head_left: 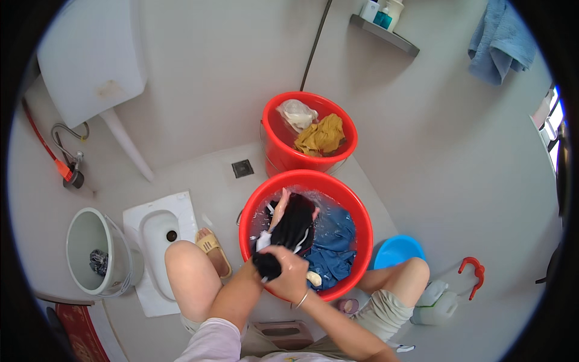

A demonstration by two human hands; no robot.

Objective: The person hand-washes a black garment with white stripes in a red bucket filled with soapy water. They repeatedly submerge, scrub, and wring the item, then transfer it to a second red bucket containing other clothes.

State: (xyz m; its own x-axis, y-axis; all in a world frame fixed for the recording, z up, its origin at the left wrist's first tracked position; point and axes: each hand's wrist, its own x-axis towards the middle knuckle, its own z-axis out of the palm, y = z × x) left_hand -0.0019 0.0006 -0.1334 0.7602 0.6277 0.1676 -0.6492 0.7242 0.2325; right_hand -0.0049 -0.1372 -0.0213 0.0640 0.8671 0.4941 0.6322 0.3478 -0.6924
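Observation:
A black garment (296, 221) with white strips is bunched inside the front red bucket (367, 217), which holds water. My left hand (279, 210) is mostly hidden beneath this garment; a long finger or thumb shows at its left side and fingertips at its right. The cloth lies over my left hand, which holds it from below. My right hand (289, 273), with a bracelet at the wrist, grips a bunched black end of the garment above the bucket's near rim. Blue cloth (332, 258) lies in the water to the right. Beside my right hand is a cream-coloured lump (314, 278), too unclear to name surely.
Behind stands another red bucket (271, 158) with mustard cloth (321, 135) and a whitish plastic bag (296, 113). At left are a squat toilet (154, 226) and a grey bucket (122, 262). A blue basin (400, 249) and plastic jugs (436, 307) sit at right.

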